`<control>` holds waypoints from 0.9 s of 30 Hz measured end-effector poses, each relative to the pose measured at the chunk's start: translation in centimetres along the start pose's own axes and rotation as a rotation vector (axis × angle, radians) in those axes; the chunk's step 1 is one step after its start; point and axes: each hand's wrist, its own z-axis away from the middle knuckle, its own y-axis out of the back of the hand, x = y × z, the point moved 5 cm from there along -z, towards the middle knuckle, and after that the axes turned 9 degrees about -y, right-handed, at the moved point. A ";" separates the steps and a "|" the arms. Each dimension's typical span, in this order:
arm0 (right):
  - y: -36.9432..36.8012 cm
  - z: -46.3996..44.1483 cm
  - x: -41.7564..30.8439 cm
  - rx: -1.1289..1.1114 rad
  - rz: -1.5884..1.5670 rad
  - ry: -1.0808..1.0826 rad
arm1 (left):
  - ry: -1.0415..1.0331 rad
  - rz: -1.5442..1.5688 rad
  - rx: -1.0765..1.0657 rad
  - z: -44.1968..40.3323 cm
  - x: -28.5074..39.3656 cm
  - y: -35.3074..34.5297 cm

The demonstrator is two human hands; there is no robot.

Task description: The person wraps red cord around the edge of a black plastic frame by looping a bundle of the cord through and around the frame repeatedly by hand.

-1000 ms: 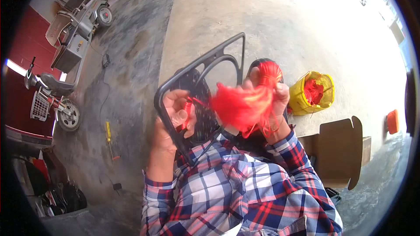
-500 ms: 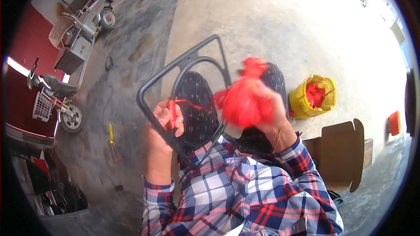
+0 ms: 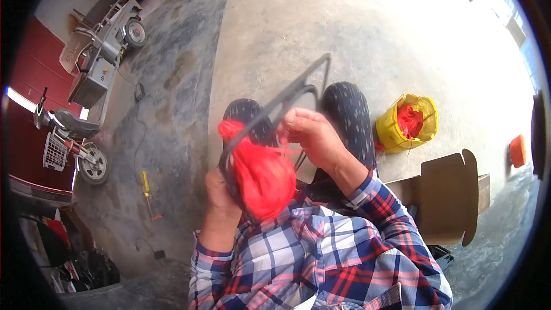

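A black frame [image 3: 280,96] with a round inner ring is tilted over my lap, blurred by motion. My left hand [image 3: 221,192] is at its lower left side, with its fingers hidden behind the frame and a red bundle of cord [image 3: 261,178]. That bundle hangs against the near part of the frame. To the right of it, my right hand [image 3: 310,132] has its fingers pinched together at a red strand that runs from the bundle.
On the floor at the right stand a yellow bucket [image 3: 390,131] holding red material, an open cardboard box [image 3: 449,201] and an orange object [image 3: 517,151]. A yellow-handled screwdriver [image 3: 146,185] lies left. Further left are a scooter [image 3: 74,126] and a three-wheeled vehicle [image 3: 97,74].
The red bundle has passed from my right hand on the right to the left side, by my left hand. My right hand now pinches a strand. The frame has turned and tilted.
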 end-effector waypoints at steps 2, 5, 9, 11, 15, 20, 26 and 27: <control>-1.7 0.3 0.8 -0.205 -0.147 -0.099 | 0.164 -0.248 -0.050 1.3 0.1 -0.7; -3.7 -0.7 3.0 -0.487 -0.320 -0.122 | 0.092 -0.142 -0.133 0.5 -1.5 -2.7; -4.6 0.3 -0.8 -0.256 -0.364 -0.040 | 0.123 -0.316 0.097 1.5 -1.0 -2.9; -1.1 -1.1 -0.4 -0.078 -0.373 0.044 | 0.136 -0.156 -0.211 0.9 -0.9 -2.3; 3.9 0.5 0.3 0.088 -0.006 0.126 | 0.052 -0.190 -0.133 0.2 0.4 -0.6; 3.1 5.5 -2.9 -0.186 -0.140 0.325 | -0.037 -0.258 -0.164 -1.2 2.3 1.0; 1.1 12.4 -9.2 -0.712 -0.334 0.422 | -0.066 -0.150 -0.148 -2.2 3.4 3.8; 1.3 13.1 -9.4 -0.659 -0.335 0.456 | -0.064 -0.171 -0.170 -2.3 3.5 4.4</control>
